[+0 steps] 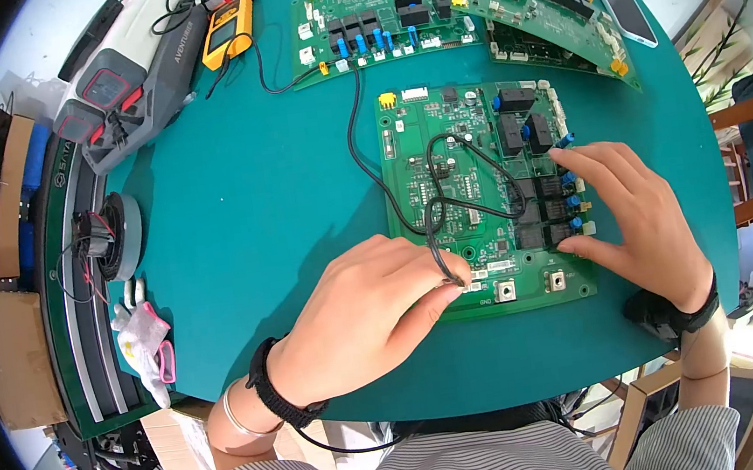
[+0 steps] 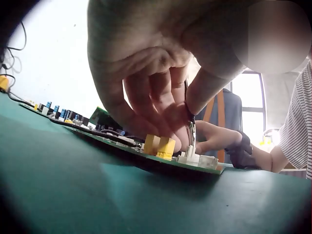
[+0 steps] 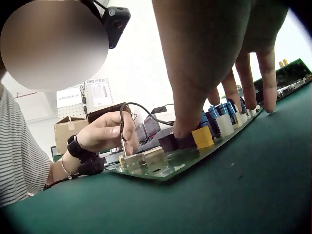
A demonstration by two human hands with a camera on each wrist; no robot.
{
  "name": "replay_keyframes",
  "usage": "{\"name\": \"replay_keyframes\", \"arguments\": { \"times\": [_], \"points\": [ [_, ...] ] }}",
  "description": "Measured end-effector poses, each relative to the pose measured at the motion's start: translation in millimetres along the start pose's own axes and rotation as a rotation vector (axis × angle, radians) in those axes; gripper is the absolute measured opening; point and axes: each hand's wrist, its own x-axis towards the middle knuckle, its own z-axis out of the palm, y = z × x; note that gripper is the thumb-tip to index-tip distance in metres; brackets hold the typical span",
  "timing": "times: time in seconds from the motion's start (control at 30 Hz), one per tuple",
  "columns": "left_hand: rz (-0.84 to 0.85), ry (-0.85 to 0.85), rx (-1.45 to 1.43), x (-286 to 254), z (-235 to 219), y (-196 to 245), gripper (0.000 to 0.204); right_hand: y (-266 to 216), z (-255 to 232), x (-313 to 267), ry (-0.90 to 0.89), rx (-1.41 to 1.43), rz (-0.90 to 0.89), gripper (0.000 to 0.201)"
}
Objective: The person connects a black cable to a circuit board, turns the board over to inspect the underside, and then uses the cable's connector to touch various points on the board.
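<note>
A green circuit board (image 1: 429, 163) lies on the table, its right half carrying black relays and blue parts. My left hand (image 1: 371, 306) pinches the end of a black cable (image 1: 476, 206) between thumb and fingertips over the board's front edge. In the left wrist view, the cable's thin, pale end stands right at small white connectors (image 2: 190, 158), near a yellow block (image 2: 160, 147). The cable loops loosely across the board. On the right side, my right hand (image 1: 631, 204) spreads its thumb and fingers along the board's edge, the fingertips resting by the relays (image 1: 554, 213).
Behind lie another circuit board (image 1: 378, 19) and a stacked pair (image 1: 547, 12), with a phone (image 1: 623, 7) beside them. A yellow meter (image 1: 229, 32) and a grey-white machine (image 1: 136, 76) stand back left. A glove (image 1: 140, 339) and a round motor-like part (image 1: 118, 237) lie left.
</note>
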Motion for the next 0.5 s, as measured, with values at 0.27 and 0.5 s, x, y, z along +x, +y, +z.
{"name": "replay_keyframes", "arguments": {
  "times": [0.27, 0.5],
  "points": [
    [-0.004, -0.05, -0.027, -0.6, -0.1, 0.5, 0.019, -2.8, -0.4, 0.0, -0.002, 0.0, 0.018, 0.076],
    [-0.015, 0.012, -0.035, -1.0, 0.9, 2.9, 0.017, -1.9, -1.0, -0.7, -0.036, -0.033, -0.005, 0.066]
  ]
}}
